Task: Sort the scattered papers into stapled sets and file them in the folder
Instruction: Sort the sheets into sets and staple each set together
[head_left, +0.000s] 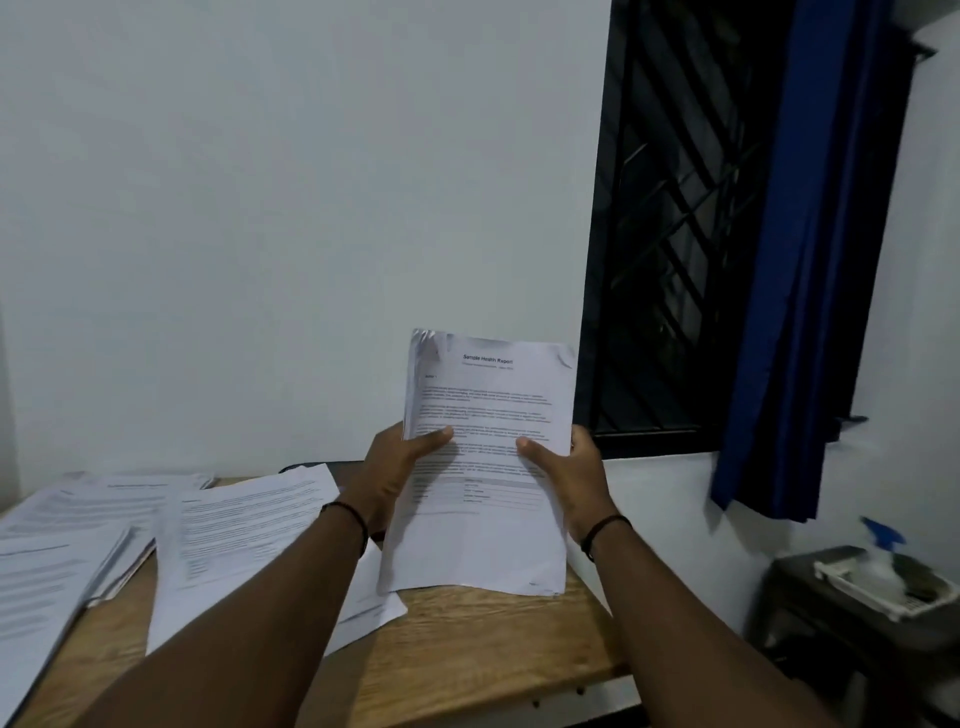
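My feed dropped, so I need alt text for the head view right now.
Both hands, the left hand and the right hand, hold a sheaf of papers headed "Sample Health Report" upright above a wooden table. More loose papers lie spread on its left part.

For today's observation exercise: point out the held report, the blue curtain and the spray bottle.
held report (488, 410), head view, upper printed text.
blue curtain (800, 260), head view, middle folds.
spray bottle (883, 558), head view, clear body, blurred.

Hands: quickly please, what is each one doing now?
Left hand: closed on the paper set, at its left edge.
Right hand: closed on the same paper set, at its right edge.
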